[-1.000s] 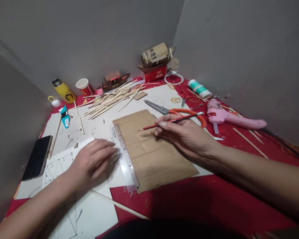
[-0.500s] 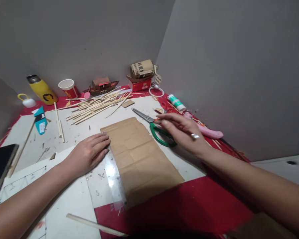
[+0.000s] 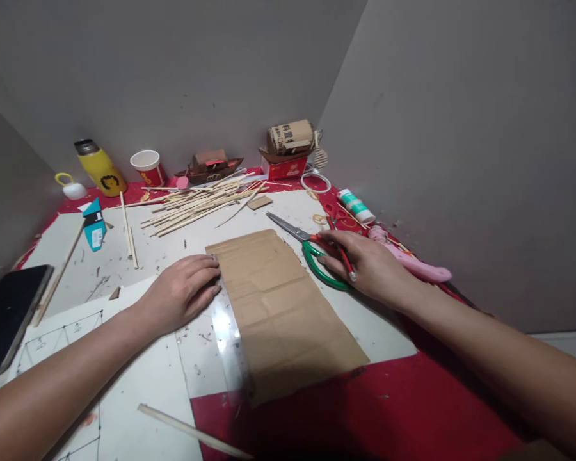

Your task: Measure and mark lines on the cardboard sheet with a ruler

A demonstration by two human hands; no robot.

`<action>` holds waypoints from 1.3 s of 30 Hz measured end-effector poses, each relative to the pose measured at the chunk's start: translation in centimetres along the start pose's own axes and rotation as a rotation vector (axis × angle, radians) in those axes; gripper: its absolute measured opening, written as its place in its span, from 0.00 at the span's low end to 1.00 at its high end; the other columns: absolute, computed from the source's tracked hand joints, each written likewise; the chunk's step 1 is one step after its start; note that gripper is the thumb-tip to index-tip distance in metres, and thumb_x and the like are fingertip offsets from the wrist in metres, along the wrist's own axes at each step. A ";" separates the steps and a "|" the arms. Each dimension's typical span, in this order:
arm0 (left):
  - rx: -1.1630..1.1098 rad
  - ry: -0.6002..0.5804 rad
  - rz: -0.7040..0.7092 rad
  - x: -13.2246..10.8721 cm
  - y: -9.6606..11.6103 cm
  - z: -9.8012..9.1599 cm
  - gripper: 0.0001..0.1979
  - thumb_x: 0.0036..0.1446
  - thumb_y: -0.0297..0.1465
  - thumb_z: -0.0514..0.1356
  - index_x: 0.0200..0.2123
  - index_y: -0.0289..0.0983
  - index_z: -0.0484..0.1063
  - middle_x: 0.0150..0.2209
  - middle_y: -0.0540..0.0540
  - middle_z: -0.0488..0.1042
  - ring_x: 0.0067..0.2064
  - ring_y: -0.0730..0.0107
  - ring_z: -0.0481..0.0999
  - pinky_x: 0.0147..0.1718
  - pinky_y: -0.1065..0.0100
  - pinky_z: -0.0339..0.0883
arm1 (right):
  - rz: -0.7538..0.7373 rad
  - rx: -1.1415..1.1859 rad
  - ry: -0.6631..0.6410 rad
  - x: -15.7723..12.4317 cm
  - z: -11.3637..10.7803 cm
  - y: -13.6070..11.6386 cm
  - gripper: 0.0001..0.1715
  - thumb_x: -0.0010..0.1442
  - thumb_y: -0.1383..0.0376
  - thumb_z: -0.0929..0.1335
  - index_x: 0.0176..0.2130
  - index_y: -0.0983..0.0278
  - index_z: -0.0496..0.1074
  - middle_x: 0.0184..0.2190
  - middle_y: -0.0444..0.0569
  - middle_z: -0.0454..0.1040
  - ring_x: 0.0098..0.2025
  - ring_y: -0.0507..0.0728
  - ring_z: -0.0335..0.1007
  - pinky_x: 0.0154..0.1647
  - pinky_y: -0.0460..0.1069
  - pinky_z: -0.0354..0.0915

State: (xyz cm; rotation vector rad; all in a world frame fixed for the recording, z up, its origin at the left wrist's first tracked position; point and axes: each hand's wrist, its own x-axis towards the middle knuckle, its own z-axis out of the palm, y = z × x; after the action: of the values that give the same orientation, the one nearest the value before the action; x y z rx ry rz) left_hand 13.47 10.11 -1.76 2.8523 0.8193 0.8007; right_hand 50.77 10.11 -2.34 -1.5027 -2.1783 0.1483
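Note:
My left hand lies flat with fingers stretched out, pressing on a clear ruler along the left edge of a brown cardboard sheet. My right hand rests on the green handles of a pair of scissors just right of the cardboard. Its fingers are curled, and a red pencil is gripped between them, its metal end pointing toward me. The scissor blades point away to the far left.
A pink glue gun and a glue tube lie by the right wall. A pile of thin wooden sticks, a model boat, a cup and a yellow bottle stand behind. A phone is far left.
My right hand left the cardboard, where it held the pencil over it, and moved right onto the scissor handles. The left hand stayed on the ruler. The camera view shifted.

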 end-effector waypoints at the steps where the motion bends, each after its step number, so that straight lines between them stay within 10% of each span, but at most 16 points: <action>1: -0.004 0.003 -0.002 0.0 -0.1 0.0 0.12 0.65 0.28 0.58 0.50 0.32 0.73 0.49 0.34 0.79 0.54 0.55 0.78 0.53 0.51 0.75 | 0.009 -0.003 0.004 0.0 -0.1 -0.1 0.22 0.62 0.58 0.67 0.53 0.63 0.73 0.48 0.61 0.78 0.48 0.70 0.76 0.49 0.66 0.71; 9: -0.009 -0.007 -0.005 0.2 -0.5 0.3 0.12 0.67 0.29 0.56 0.50 0.32 0.73 0.48 0.37 0.80 0.53 0.56 0.78 0.51 0.52 0.76 | 0.125 0.390 0.201 0.6 -2.2 -6.3 0.17 0.67 0.54 0.66 0.53 0.54 0.75 0.43 0.52 0.80 0.45 0.64 0.77 0.50 0.61 0.71; 16: 0.054 -0.054 0.013 0.8 -0.1 0.0 0.11 0.68 0.29 0.55 0.46 0.32 0.75 0.46 0.37 0.80 0.51 0.56 0.79 0.50 0.53 0.76 | 0.286 1.172 -0.117 4.5 2.6 -13.5 0.27 0.57 0.44 0.72 0.38 0.64 0.77 0.27 0.47 0.76 0.26 0.52 0.73 0.25 0.48 0.73; 23: 0.071 -0.099 -0.012 0.9 -0.1 -0.1 0.13 0.69 0.31 0.52 0.44 0.33 0.75 0.48 0.37 0.79 0.51 0.57 0.78 0.51 0.55 0.75 | 0.393 1.218 -0.085 6.3 6.7 -12.6 0.15 0.52 0.57 0.75 0.33 0.63 0.71 0.20 0.39 0.71 0.22 0.49 0.68 0.23 0.45 0.73; 39: 0.077 -0.099 0.003 1.0 -0.2 -0.1 0.14 0.69 0.32 0.52 0.45 0.31 0.76 0.48 0.36 0.78 0.51 0.56 0.77 0.49 0.58 0.76 | 0.316 1.085 -0.129 6.4 7.0 -12.9 0.12 0.61 0.57 0.69 0.33 0.62 0.68 0.26 0.45 0.75 0.27 0.52 0.73 0.19 0.44 0.70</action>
State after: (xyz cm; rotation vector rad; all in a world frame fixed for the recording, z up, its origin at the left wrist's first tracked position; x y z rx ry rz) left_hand 14.06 10.75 -1.29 2.9333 0.8519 0.6358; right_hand 34.90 12.11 -1.77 -1.1344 -1.4379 1.3102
